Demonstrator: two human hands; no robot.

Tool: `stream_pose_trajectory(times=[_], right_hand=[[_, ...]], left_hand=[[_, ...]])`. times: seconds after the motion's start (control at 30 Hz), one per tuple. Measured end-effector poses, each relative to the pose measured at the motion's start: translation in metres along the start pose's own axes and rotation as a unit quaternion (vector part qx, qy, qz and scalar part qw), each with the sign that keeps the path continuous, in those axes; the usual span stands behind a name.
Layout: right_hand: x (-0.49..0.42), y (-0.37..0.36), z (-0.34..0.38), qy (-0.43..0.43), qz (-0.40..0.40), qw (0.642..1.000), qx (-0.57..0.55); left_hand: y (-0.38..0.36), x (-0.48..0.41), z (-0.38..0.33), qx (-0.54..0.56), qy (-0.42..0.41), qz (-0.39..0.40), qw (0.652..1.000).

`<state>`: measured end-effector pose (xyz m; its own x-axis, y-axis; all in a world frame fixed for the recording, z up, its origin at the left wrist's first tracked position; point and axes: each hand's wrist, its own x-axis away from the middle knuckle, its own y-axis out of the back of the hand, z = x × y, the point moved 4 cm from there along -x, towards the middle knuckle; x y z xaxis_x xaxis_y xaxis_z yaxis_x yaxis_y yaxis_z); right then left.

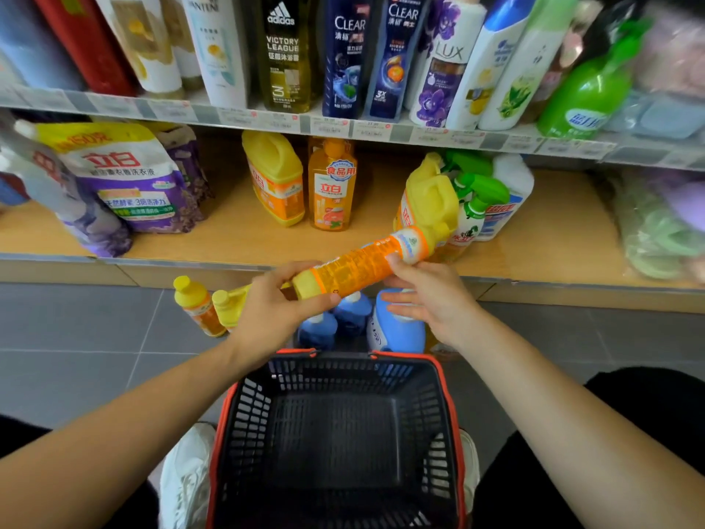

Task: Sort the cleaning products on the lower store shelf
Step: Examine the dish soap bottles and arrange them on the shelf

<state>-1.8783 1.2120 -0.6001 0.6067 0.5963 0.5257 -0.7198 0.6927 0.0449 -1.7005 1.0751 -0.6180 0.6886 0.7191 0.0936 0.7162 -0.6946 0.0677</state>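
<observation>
Bright, even light throughout, with soft shadows only. Wide-angle bending bows the shelf edge (343, 126); both outer frame edges are smeared and blurred.

You are facing a shop: price labels (330, 127) are lining the shelf edge (206, 114) across the upper frame, branded bottles (345, 59) crowding above, a shopping basket (452, 399) sitting bottom centre.

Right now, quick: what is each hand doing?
Left hand: closed round the yellow end of the orange bottle.
Right hand: open, fingers fairly straight, thumb touching the bottle.
</observation>
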Motion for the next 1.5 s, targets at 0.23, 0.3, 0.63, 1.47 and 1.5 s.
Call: stream_pose_trajectory(times=[0.23,0.3,0.63,1.47,1.5], right_hand=[[0.009,-0.011,0.011,0.265,-0.014,0.921,0.286],[0.011,-0.023,0.010,0.296,0.056,0.890,0.342],[0.010,-0.029,0.001,0.304,0.138,0.919,0.208],[0.006,-0.039,-0.002,0.284,0.136,0.924,0.217],[0.006,-0.041,-0.001,0.284,0.139,0.922,0.222]], left_hand=[[0.006,-0.005,-0.035,-0.148,-0.102,-0.028,0.983],[0.000,-0.001,-0.038,-0.138,-0.110,0.004,0.984],[-0.014,0.004,-0.051,0.002,-0.066,0.094,0.993],[0.011,0.013,-0.062,-0.175,-0.334,-0.061,0.924],[0.012,0.010,-0.061,-0.157,-0.300,-0.055,0.939]])
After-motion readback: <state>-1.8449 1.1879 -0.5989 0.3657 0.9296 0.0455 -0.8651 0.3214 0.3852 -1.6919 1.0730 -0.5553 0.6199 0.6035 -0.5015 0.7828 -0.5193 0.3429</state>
